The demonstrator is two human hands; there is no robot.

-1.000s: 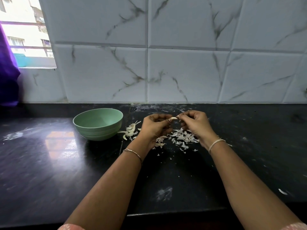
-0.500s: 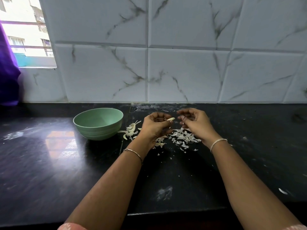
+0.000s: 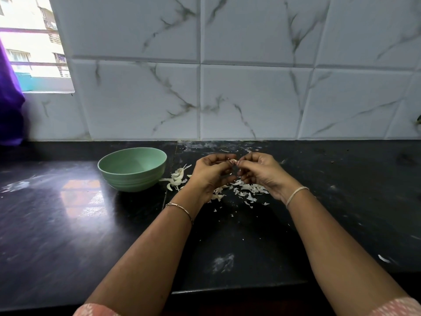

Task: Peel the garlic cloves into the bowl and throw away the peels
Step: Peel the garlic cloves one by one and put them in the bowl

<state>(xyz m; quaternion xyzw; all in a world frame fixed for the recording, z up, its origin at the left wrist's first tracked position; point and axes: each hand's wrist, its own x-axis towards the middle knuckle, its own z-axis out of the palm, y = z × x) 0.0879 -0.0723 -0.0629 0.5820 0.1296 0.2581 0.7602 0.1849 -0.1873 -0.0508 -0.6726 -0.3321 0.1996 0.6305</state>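
White clove [image 3: 233, 161] peeks between pinching left hand [image 3: 210, 174] and right hand [image 3: 260, 173].

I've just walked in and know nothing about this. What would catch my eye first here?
At the middle of the black countertop, the left hand and right hand pinch a small garlic clove between their fingertips. Beneath them lies a scatter of white peels, and to the left of that stands a pale green bowl.
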